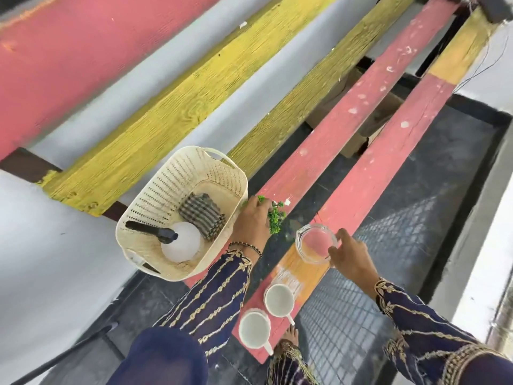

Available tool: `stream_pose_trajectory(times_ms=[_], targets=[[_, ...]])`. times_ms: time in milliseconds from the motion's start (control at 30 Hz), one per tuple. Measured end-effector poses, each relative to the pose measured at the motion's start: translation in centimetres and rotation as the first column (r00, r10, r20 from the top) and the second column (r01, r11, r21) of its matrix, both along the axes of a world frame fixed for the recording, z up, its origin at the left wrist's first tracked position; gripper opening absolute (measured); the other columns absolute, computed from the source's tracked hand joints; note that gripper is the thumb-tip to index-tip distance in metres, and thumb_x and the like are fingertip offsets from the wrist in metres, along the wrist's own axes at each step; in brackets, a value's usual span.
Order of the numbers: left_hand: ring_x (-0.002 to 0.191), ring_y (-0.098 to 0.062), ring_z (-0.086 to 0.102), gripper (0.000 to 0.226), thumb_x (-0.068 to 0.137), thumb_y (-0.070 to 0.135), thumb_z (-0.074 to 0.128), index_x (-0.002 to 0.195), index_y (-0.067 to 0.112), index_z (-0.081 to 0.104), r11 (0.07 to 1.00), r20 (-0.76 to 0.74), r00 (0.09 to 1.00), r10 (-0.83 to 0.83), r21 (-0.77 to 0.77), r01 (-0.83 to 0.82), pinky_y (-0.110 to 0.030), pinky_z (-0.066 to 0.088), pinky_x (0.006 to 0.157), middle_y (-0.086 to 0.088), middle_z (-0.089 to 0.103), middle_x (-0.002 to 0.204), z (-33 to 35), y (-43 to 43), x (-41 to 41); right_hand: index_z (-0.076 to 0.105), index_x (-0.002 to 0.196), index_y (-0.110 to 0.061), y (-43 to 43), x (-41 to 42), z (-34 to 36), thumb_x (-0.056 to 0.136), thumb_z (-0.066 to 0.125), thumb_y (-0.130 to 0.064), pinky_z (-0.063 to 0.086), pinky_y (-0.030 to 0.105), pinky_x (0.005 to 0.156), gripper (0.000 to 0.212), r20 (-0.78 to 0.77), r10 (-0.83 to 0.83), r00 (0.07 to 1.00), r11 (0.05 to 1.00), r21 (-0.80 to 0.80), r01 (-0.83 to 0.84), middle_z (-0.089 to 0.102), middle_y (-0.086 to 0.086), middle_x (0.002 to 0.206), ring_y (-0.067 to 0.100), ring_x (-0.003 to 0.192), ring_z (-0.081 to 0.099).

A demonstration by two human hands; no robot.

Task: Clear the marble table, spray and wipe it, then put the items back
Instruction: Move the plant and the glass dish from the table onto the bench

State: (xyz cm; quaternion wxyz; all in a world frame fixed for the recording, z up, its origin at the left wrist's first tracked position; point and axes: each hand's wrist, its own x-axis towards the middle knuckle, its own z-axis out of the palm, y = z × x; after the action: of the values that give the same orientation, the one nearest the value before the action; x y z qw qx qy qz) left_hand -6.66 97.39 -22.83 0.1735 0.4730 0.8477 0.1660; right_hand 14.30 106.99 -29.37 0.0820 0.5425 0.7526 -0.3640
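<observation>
Two white cups [263, 315] are seen low in the frame on a pink plank [361, 168]. Above them, a glass dish [316, 247] is pinched at its rim by the right hand [351, 258]; green sprigs [274, 215] are closed in the left hand [254, 220]. A basket [144, 207] left of centre holds spray bottle [180, 244] and folded cloth [201, 216]. No marble worktop is shown; whether clearing or returning is under way cannot be told.

Bright even daylight, faint shadows; wide-angle edge distortion, motion blur upper left.
</observation>
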Motion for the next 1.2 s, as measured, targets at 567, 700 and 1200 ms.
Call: stream_pose_trajectory(times_ms=[567, 700, 1200], targets=[[0.113, -0.023, 0.053, 0.027, 0.089, 0.006, 0.061, 0.116, 0.010, 0.061, 0.997, -0.029, 0.999, 0.017, 0.076, -0.015, -0.027, 0.045, 0.092, -0.009, 0.057, 0.119, -1.3, 6.0, -2.2, 0.049, 0.124, -0.006, 2.7, -0.7, -1.6, 0.098, 0.055, -0.015, 0.061, 0.043, 0.065, 0.029, 0.008, -0.088, 0.996, 0.995, -0.044, 0.088, 0.070, 0.023, 0.096, 0.030, 0.076, 0.070], [0.109, -0.022, 0.056, 0.021, 0.088, 0.006, 0.062, 0.109, 0.009, 0.062, 0.997, -0.015, 1.000, -0.027, 0.078, 0.028, -0.024, 0.045, 0.089, -0.008, 0.059, 0.117, -0.9, 6.4, -2.3, 0.049, 0.122, -0.004, 2.8, -1.0, -1.4, 0.096, 0.056, -0.014, 0.063, 0.046, 0.067, 0.028, 0.051, -0.097, 0.994, 0.995, -0.035, 0.099, 0.069, 0.023, 0.095, 0.032, 0.076, 0.070], [0.100, -0.022, 0.057, 0.040, 0.086, 0.008, 0.064, 0.123, 0.021, 0.057, 0.989, -0.089, 0.986, -0.138, -0.068, 0.132, -0.035, 0.059, 0.074, -0.007, 0.054, 0.115, 0.0, 6.2, -2.3, 0.045, 0.125, -0.004, 3.0, -2.9, 2.6, 0.096, 0.058, -0.031, 0.052, 0.046, 0.081, 0.041, 0.238, 0.014, 0.971, 0.976, 0.207, -0.065, 0.057, 0.013, 0.123, 0.033, 0.115, 0.052]])
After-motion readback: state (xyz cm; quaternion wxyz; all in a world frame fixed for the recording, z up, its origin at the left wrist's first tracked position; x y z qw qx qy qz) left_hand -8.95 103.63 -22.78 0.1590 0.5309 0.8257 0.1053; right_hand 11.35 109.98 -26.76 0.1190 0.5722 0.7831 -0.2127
